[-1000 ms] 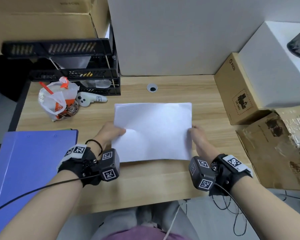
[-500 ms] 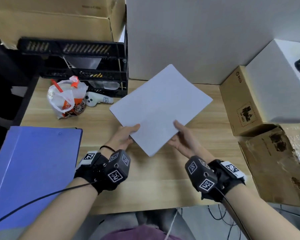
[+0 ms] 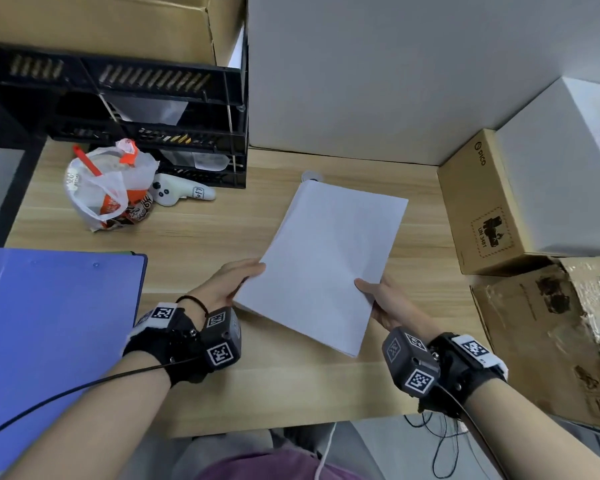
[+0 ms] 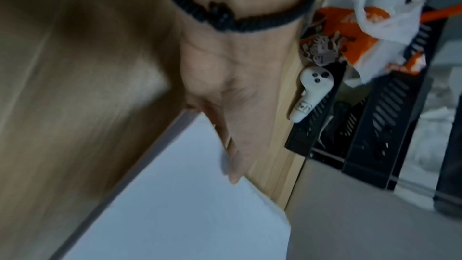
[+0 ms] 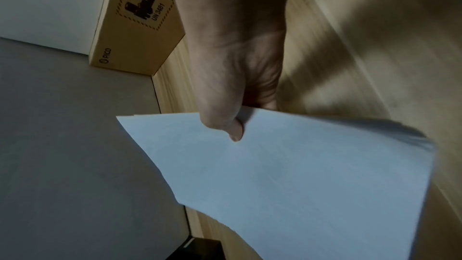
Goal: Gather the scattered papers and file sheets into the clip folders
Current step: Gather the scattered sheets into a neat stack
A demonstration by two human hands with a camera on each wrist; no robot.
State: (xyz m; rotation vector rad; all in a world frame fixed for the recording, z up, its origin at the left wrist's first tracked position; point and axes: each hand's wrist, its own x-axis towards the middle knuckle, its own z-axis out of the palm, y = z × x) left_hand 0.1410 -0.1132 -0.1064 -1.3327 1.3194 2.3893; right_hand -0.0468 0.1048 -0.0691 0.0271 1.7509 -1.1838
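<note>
Both hands, left hand (image 3: 227, 284) and right hand (image 3: 392, 306), grip the paper stack (image 3: 326, 265); next, probably carry it left to the blue folder (image 3: 59, 327).

On the wooden table (image 3: 201, 233) a white plastic bag (image 3: 110, 188) with orange print lies at the far left, and a small white controller (image 3: 182, 194) lies just beside it. Behind them stands a black stacked letter tray (image 3: 146, 109) with a cardboard box (image 3: 101, 26) above it. At the right a brown PICO box (image 3: 478, 206) stands against a white box (image 3: 561, 168), near a flattened brown carton (image 3: 548, 327).
</note>
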